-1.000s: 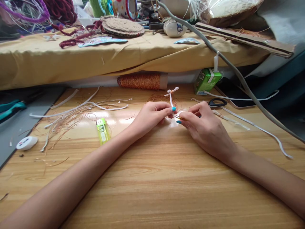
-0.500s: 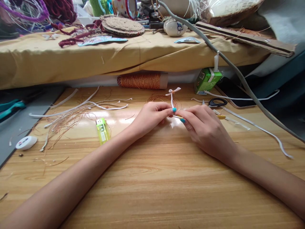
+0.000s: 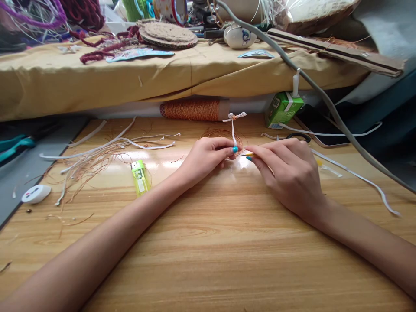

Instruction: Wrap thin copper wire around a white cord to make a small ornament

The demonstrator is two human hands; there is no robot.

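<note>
My left hand [image 3: 208, 154] is closed in a pinch on the lower end of a thin white strip [image 3: 233, 130] that stands up from the fingers, with a small bow-like loop tied with copper wire at its top. My right hand [image 3: 287, 171] is closed too, its fingertips meeting the left ones and holding a small yellow-handled tool [image 3: 250, 154] whose tip points at the strip. Both hands rest on the wooden table [image 3: 208, 242], just in front of a loose coil of copper wire [image 3: 224, 133].
A green lighter [image 3: 139, 177] lies left of my left arm, among white strips and wire scraps [image 3: 107, 147]. A copper wire spool [image 3: 191, 109], a green juice carton [image 3: 282, 108], black scissors [image 3: 297, 136] and a grey cable [image 3: 325, 102] sit behind; a cluttered cloth-covered shelf [image 3: 162, 73] overhangs the back.
My right hand has slid left and rolled flatter over the scissors, its fingertips closing in on the left ones. The white strip has swung more upright.
</note>
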